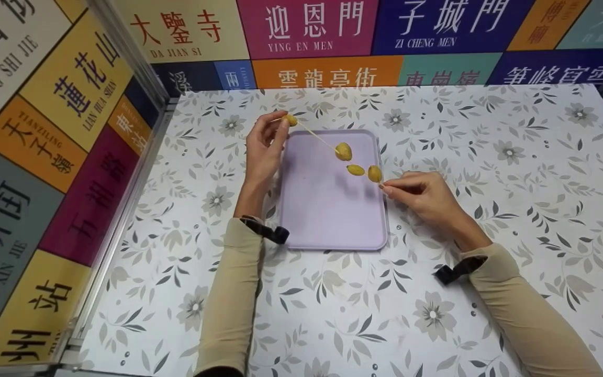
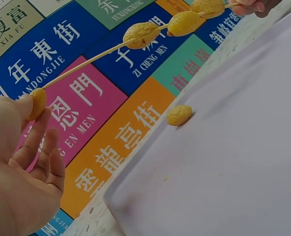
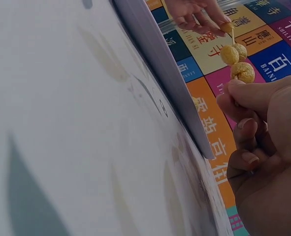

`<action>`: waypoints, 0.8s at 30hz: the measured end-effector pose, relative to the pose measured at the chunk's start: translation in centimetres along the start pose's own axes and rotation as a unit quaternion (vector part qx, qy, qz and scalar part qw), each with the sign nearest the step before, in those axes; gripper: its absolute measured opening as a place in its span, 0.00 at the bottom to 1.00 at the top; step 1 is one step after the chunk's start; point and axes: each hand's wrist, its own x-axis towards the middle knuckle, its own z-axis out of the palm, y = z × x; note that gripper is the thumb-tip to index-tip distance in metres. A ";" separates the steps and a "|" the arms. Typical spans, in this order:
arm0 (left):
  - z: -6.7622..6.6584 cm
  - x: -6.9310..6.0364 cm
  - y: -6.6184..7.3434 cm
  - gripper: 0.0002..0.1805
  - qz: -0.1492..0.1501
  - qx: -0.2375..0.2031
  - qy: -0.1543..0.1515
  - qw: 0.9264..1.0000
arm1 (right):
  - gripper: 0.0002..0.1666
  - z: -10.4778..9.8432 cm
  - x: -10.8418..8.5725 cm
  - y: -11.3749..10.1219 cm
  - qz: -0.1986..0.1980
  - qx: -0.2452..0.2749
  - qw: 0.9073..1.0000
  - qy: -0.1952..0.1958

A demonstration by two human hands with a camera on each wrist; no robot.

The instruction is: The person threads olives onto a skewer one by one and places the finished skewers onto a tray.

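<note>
My left hand (image 1: 266,149) pinches a small wrinkled yellow piece (image 2: 37,104) at one end of a thin stick (image 2: 86,65). Three more yellow pieces, one of them (image 2: 141,35) nearest the bare middle of the stick, sit toward its other end. There my right hand (image 1: 430,201) holds the stick between thumb and fingertips, just beyond the last piece (image 1: 375,174). The stick slants across above a light purple tray (image 1: 333,220). A loose yellow piece (image 2: 179,115) lies on the tray near its edge in the left wrist view.
The tray rests on a table (image 1: 301,314) covered in a grey floral print. Coloured sign panels (image 1: 312,26) stand along the far side, with more panels (image 1: 71,94) at the left. A few tiny yellow crumbs (image 2: 166,178) dot the tray.
</note>
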 end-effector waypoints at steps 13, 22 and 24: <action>0.3 -0.1 -0.1 0.17 -0.025 -0.031 0.008 0.999 | 0.11 0.0 0.1 0.2 -0.005 -0.021 1.000 0.010; 0.6 -0.2 0.3 0.17 -0.013 -0.049 -0.013 0.999 | 0.11 -0.1 0.0 0.0 -0.009 -0.037 0.999 0.008; 0.6 -0.2 0.3 0.17 -0.009 -0.050 -0.017 0.999 | 0.11 -0.1 0.0 0.1 -0.020 -0.042 0.999 0.013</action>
